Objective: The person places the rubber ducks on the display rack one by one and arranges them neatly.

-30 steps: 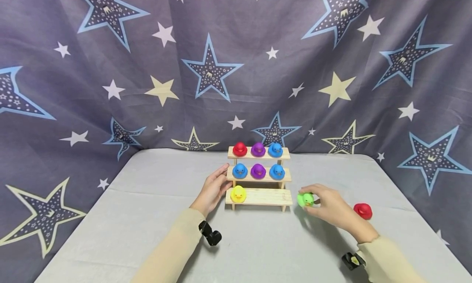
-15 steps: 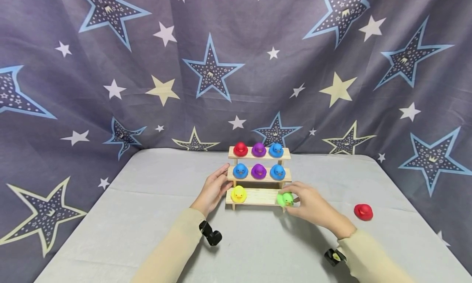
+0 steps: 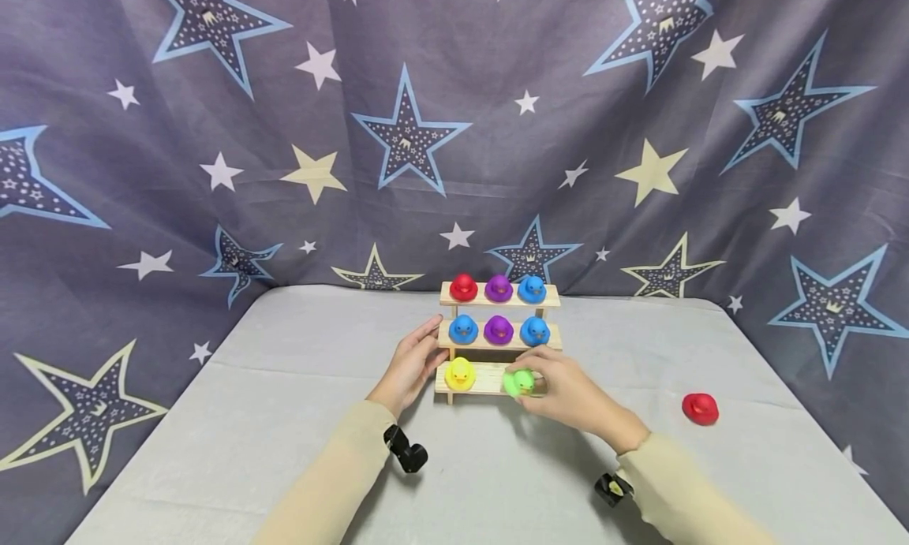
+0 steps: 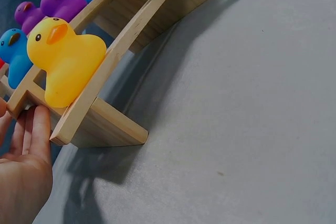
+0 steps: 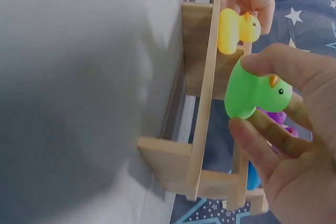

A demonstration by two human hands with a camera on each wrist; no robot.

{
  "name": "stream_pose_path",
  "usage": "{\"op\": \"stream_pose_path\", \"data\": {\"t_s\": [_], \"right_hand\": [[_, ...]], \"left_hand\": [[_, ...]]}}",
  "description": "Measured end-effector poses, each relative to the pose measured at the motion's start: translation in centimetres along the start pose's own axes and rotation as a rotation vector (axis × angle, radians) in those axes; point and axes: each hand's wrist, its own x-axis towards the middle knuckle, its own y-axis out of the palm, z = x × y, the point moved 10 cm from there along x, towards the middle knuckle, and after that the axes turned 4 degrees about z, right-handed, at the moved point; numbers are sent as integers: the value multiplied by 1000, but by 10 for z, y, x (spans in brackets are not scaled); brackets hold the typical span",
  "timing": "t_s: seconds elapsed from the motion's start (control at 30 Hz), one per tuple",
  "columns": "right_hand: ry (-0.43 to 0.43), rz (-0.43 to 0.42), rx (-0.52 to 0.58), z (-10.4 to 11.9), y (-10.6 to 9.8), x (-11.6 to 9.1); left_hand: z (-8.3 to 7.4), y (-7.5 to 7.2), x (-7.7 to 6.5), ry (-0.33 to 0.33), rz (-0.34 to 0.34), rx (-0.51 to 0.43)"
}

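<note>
A three-tier wooden display stand [image 3: 487, 378] stands on the table. My right hand [image 3: 577, 397] pinches a green rubber duck [image 3: 518, 382] between thumb and fingers, just over the middle of the bottom step. In the right wrist view the duck's base faces the step with a gap between. A yellow rubber duck [image 3: 460, 375] sits at that step's left end. My left hand [image 3: 408, 367] holds the stand's left side, its fingers [image 4: 39, 129] up against the wood below the middle step.
The middle step carries two blue ducks and a purple duck [image 3: 499, 330]. On the top step are a red duck [image 3: 463, 288], a purple one and a blue one. Another red duck [image 3: 700, 408] lies on the table at the right. A star-patterned curtain [image 3: 312, 237] hangs behind.
My right hand has carried the green duck leftward, from beside the stand to above the middle of the bottom step. The left hand stays at the stand's side.
</note>
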Motion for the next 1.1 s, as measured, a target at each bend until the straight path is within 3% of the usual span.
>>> {"op": "stream_pose_path", "data": {"t_s": [0.27, 0.67, 1.1], "right_hand": [[-33, -9, 6, 5, 9, 12], [53, -12, 20, -7, 18, 20], [77, -13, 14, -9, 24, 23]], "left_hand": [[0, 0, 1, 6, -1, -6], [0, -1, 1, 0, -7, 0], [0, 0, 0, 2, -8, -8]]}}
